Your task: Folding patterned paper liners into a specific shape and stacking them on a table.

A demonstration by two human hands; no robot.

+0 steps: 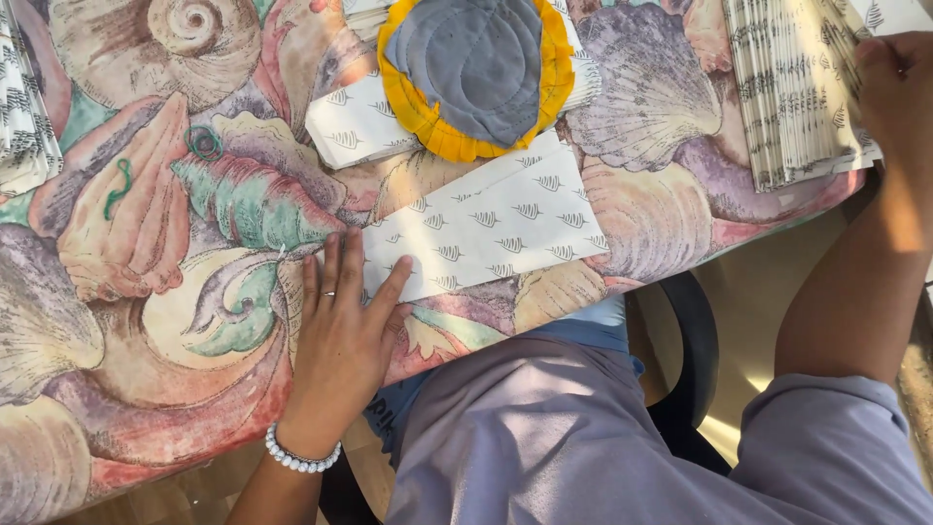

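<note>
My left hand (pixel 340 335) lies flat, fingers together, on the near corner of a white paper sheet (pixel 486 228) printed with small grey leaf marks. The sheet rests on a table covered by a seashell-patterned cloth (pixel 146 292). My right hand (pixel 899 92) reaches to the far right and touches a thick stack of the same printed paper (pixel 792 87); whether its fingers pinch a sheet is unclear. A beaded white bracelet (pixel 301 455) sits on my left wrist.
A round grey cushion with a yellow ruffled rim (pixel 476 73) sits on more printed paper (pixel 355 122) at the top middle. Another paper stack (pixel 24 126) shows at the left edge. A green string loop (pixel 204 143) lies on the cloth. A black chair (pixel 690 360) is below.
</note>
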